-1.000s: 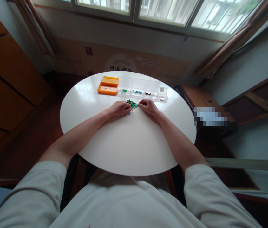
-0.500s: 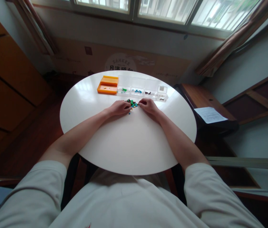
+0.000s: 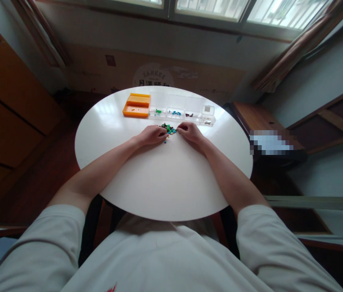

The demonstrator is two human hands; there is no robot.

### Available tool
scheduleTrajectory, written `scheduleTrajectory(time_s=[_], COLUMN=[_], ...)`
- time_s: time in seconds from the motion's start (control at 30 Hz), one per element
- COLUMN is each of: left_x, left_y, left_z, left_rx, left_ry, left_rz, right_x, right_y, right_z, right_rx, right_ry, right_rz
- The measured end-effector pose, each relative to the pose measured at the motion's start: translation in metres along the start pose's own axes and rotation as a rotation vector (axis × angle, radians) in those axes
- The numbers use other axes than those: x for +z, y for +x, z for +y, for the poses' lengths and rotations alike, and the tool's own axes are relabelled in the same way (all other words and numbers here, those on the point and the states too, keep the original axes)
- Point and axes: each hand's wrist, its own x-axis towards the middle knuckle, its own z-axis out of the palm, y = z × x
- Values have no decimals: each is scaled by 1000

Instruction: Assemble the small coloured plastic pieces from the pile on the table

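A pile of small green, blue and dark pieces (image 3: pixel 169 129) lies on the white oval table (image 3: pixel 171 178). At the pile's left edge rests my left hand (image 3: pixel 153 135), its fingers curled closed; whatever may be in them is hidden. My right hand (image 3: pixel 188 130) is at the right edge, thumb and finger pinched beside the pieces, with anything between them too small to name. One loose blue piece (image 3: pixel 165 142) sits just in front of the pile, close to my left fingertips.
Behind the pile stand an orange tray (image 3: pixel 136 115) with a few small bits and a row of clear lidded compartments (image 3: pixel 175 118) holding green, blue and dark pieces. To the right, past the table's edge, is a wooden cabinet (image 3: pixel 252 115) with a blurred-out paper on it.
The view has shifted slightly, so the table and trays appear a little higher. Both hands stay at the pile, with almost no visible movement of the fingers.
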Motion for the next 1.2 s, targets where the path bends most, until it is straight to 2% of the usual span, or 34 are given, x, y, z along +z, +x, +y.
scheduleTrajectory(time_s=[0.37,1.2], left_x=[1,1], left_y=[0,0], left_z=[0,-1], left_rx=[-4,1], left_ry=[16,-10], left_rz=[2,5], right_x=[-2,0], right_y=[-1,0], right_z=[-7,-1], right_rx=[30,14], right_ry=[-22,-11], right_rz=[-10,-8])
